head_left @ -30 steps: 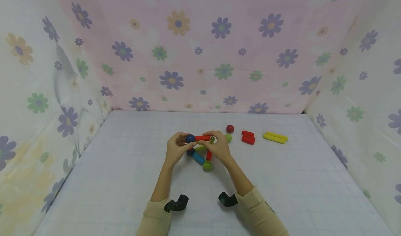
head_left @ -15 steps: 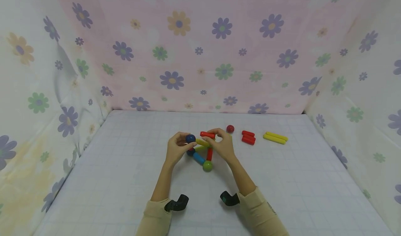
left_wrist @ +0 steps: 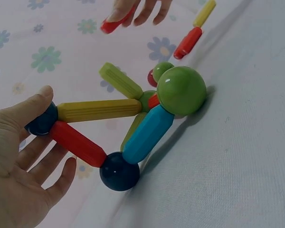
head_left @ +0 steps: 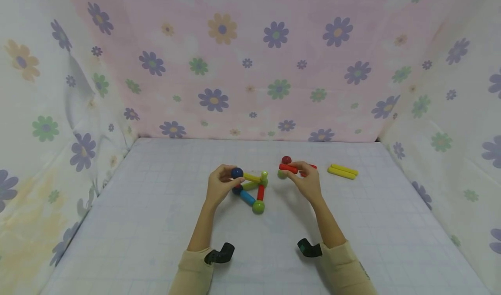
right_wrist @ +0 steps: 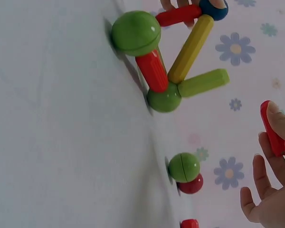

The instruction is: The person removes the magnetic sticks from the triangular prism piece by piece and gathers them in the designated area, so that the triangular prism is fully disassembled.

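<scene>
My left hand pinches the upper dark-blue ball of a ball-and-rod structure. From that ball a yellow rod runs to the rear green ball, and a red rod slopes down to a lower dark-blue ball. A light-blue rod joins this to the front green ball. Another red rod links both green balls. A yellow-green rod sticks up freely from the rear one. My right hand holds a loose red rod, apart from the structure.
A loose green ball and a red ball sit near my right hand. Behind that hand lie red rods, partly hidden. Two yellow rods lie farther right. A flowered cloth encloses the table.
My right hand has drawn the red rod away from the upper blue ball and carried it right, over the loose balls. The left hand stays on the blue ball.
</scene>
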`<state>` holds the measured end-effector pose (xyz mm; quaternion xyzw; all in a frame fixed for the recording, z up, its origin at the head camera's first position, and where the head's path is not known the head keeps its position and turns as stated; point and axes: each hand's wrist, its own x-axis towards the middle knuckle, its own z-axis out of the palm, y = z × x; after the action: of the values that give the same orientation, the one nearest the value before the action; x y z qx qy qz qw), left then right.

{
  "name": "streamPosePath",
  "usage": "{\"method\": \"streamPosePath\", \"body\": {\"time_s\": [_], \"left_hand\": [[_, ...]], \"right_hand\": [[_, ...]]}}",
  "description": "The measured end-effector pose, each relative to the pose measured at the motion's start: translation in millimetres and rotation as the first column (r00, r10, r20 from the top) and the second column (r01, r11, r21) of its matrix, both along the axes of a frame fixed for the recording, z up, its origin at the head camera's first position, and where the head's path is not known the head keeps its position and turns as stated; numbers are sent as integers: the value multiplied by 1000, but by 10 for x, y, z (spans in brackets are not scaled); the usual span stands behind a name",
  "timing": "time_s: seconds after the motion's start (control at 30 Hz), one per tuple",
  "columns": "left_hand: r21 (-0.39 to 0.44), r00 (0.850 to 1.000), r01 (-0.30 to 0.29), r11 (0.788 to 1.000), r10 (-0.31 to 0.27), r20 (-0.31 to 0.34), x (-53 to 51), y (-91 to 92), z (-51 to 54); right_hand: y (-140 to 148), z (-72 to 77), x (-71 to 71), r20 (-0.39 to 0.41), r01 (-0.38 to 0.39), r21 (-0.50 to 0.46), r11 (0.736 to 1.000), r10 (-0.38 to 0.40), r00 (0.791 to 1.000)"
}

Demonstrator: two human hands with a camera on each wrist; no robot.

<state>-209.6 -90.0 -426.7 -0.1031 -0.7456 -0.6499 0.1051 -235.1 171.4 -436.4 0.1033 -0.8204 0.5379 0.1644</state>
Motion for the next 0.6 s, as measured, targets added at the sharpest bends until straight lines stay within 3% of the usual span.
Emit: {"method": "streamPosePath", "body": {"time_s": [0.1,0.27,0.6], "left_hand": [[3,1000,1,1000,-1,1,-7,3,-3],[2,1000,-1,1000,1,3,-17,1,-1],[-9,1000,-12,1000,12,24,-4,12,14]], "right_hand": [[195,-149,-69,18,26,-5,1000,-26,999],[435,-213,-66,70,50,14,999,-51,996],[764,-414,-103,162,133,147,980,-156,974]]}}
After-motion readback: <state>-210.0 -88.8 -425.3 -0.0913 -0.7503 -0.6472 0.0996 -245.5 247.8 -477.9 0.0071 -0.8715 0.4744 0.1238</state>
